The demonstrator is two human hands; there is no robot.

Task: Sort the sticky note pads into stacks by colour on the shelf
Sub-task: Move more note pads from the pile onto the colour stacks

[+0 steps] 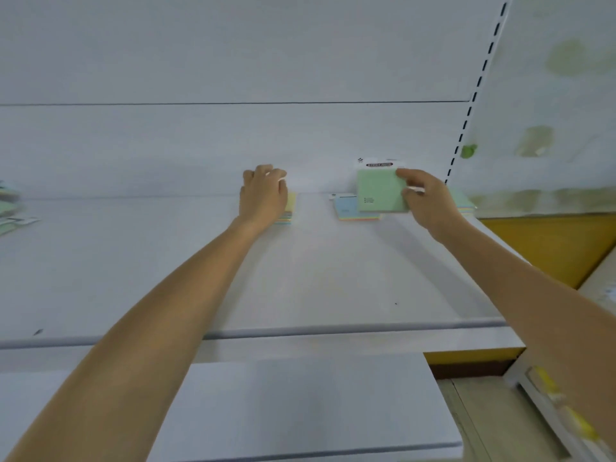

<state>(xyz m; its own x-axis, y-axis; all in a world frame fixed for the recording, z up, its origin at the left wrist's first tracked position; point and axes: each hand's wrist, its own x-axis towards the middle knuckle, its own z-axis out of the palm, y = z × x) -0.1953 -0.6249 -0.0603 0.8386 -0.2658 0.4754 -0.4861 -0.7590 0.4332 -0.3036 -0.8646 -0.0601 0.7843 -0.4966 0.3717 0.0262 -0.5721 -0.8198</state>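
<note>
My right hand [425,198] grips a green sticky note pad [380,191] in its white header pack, held upright above the shelf [233,261]. Just under it lies a stack topped by a blue pad [346,206]. Behind my right wrist a green-topped stack [465,201] shows partly. My left hand [263,195] rests curled on top of a stack with a yellow pad [291,203] uppermost and mixed colours beneath; whether it grips the pad is hidden.
More green pads [10,208] lie blurred at the far left of the shelf. A slotted upright [473,95] bounds the shelf on the right, with an orange panel [546,245] beyond. A lower shelf [300,405] juts out below.
</note>
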